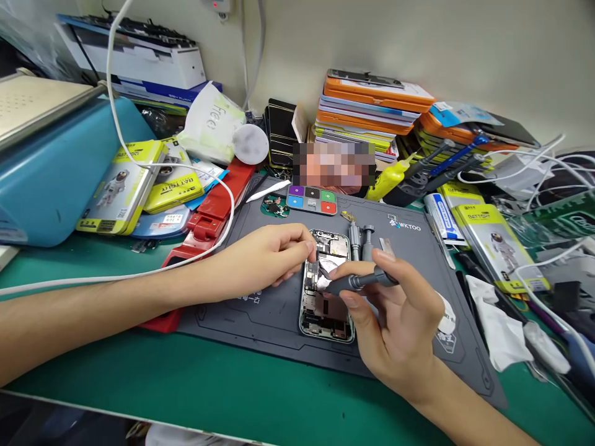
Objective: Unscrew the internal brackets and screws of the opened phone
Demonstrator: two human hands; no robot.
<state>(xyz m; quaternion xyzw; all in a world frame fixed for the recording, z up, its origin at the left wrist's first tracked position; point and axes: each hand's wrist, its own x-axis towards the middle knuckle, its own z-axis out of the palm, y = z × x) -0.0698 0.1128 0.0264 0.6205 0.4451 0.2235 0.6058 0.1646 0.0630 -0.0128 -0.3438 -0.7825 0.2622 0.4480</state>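
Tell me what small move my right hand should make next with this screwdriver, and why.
Probably twist the screwdriver gently in place. The right hand has its tip down inside the opened phone, by a silver plate, and the left hand touches the phone's upper part, seemingly steadying it.

Bright even light, warped edges

"WKTOO" stood in white on the grey mat (pixel 406 227), just beyond the fingers (pixel 388 260) of the right hand (pixel 400 328). Far beyond the left hand (pixel 260 260), a white bag (pixel 211 121) read "free" and a yellow pack (pixel 174 186) read "BATTERY".
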